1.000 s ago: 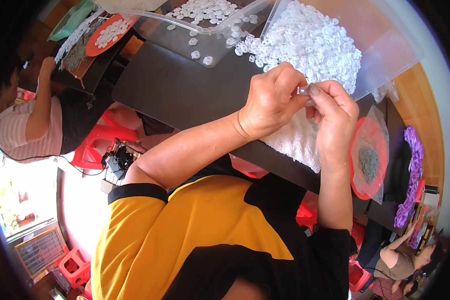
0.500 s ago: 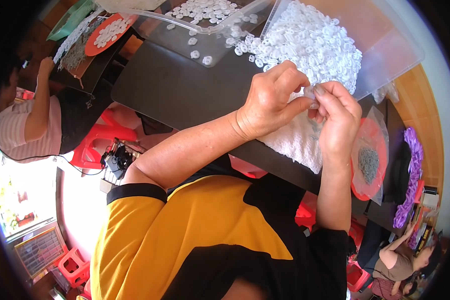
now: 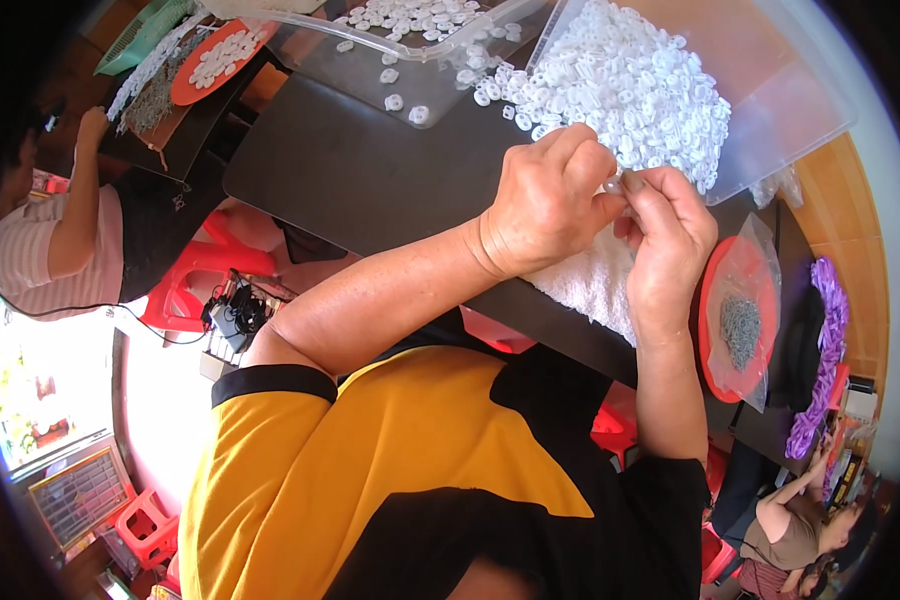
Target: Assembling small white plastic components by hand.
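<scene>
My left hand (image 3: 552, 200) and my right hand (image 3: 668, 235) meet over the table, fingertips pinched together. Between them a small white plastic piece (image 3: 612, 186) peeks out, mostly covered by the fingers. Just beyond lies a big heap of similar white oval pieces (image 3: 630, 95), in and spilling from a tipped clear plastic tub (image 3: 770, 130). Under my wrists a white towel (image 3: 595, 285) is spread on the dark table (image 3: 370, 170). To the right of my right hand, a red plate (image 3: 712, 330) with clear plastic film carries a pile of small grey metal parts (image 3: 739, 332).
Another clear tub (image 3: 350, 70) with white pieces stands at the far side. At the left a person (image 3: 60, 235) sits by an orange plate (image 3: 192, 88) of white pieces and a green basket (image 3: 135, 45). A purple bundle (image 3: 820, 350) lies right; another person (image 3: 790, 525) is lower right.
My hands stay pinched together, with a slight turn of the left hand's fingers. The right hand has shifted a little leftward. The whole view has moved slightly.
</scene>
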A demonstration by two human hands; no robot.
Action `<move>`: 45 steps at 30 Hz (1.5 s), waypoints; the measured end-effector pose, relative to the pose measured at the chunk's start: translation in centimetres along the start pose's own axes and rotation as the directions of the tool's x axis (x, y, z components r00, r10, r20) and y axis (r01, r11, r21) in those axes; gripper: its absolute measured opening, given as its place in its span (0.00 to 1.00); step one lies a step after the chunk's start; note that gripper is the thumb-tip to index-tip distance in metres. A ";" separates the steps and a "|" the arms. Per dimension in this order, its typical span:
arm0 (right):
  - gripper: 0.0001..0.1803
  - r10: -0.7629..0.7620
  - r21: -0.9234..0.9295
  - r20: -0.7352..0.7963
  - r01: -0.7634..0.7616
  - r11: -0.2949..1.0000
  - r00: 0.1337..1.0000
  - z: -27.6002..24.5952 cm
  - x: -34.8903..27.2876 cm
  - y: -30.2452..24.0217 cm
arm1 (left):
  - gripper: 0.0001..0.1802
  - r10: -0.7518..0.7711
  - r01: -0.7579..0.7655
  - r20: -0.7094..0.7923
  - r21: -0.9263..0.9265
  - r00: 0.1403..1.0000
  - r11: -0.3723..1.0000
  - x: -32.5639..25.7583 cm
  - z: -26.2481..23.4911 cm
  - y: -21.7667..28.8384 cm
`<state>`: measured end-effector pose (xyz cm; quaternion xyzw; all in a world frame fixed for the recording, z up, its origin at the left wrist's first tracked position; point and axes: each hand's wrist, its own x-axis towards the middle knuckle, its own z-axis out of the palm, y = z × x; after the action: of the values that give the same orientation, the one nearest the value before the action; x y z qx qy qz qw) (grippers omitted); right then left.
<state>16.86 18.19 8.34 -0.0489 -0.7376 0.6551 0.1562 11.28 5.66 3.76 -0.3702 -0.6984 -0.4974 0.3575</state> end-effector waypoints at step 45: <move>0.06 -0.121 0.027 0.159 0.118 0.993 0.980 -1.4 1.3 0.6 | 0.06 -0.481 0.741 0.773 -0.593 0.413 -0.316 1.0 -1.4 -2.2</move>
<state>15.99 19.91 8.13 0.0499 -0.7436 0.6528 0.1358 9.08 3.97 4.08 -0.1138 -0.3311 -0.8650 -0.3594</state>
